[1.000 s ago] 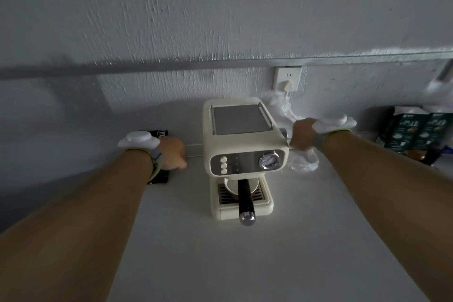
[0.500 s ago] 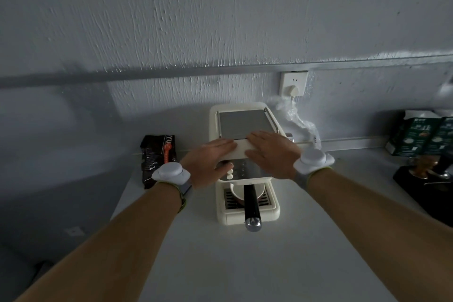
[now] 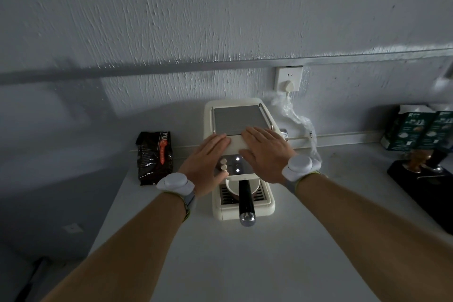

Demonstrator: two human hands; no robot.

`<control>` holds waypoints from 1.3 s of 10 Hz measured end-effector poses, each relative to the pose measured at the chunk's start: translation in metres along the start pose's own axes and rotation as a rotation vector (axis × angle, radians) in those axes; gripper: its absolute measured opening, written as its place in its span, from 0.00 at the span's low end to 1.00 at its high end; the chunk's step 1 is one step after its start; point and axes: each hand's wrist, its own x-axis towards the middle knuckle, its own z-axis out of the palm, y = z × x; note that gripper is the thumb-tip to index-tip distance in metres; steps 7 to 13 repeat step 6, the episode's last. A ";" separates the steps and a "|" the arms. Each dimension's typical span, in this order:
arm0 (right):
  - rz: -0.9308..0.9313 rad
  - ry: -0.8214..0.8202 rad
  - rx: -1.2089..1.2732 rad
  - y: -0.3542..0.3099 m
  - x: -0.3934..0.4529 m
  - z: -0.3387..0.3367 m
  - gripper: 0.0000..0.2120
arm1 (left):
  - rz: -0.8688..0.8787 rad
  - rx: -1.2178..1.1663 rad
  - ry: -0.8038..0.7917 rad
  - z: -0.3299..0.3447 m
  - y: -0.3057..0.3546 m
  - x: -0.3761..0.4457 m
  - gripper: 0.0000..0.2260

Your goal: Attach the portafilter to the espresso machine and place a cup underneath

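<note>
A cream espresso machine [image 3: 236, 120] stands on the white counter against the wall. Its portafilter sits in the brew head, the black handle [image 3: 245, 201] with a silver end pointing toward me. A white cup [image 3: 231, 185] stands on the drip tray [image 3: 266, 203] under the portafilter. My left hand [image 3: 207, 162] lies flat, fingers together, on the machine's front left top edge and covers part of the control panel. My right hand [image 3: 266, 152] lies flat on the front right top edge. Neither hand holds anything.
A black coffee bag [image 3: 154, 157] lies left of the machine. A wall socket [image 3: 288, 78] with a plug and a clear plastic wrap [image 3: 294, 115] are behind right. Green cartons [image 3: 421, 130] and a dark tray [image 3: 426, 186] with tools sit at far right. The counter's left edge is close.
One second ago my hands were out at the machine's two sides; they came together onto its top front edge. Since half a second ago they have hardly moved.
</note>
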 end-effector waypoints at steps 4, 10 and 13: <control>0.061 -0.340 0.013 0.002 0.030 -0.065 0.20 | -0.151 0.079 -0.407 -0.084 0.037 0.040 0.24; 0.165 -0.500 -0.149 0.006 0.052 -0.105 0.15 | -0.221 0.245 -0.519 -0.127 0.056 0.074 0.21; 0.165 -0.500 -0.149 0.006 0.052 -0.105 0.15 | -0.221 0.245 -0.519 -0.127 0.056 0.074 0.21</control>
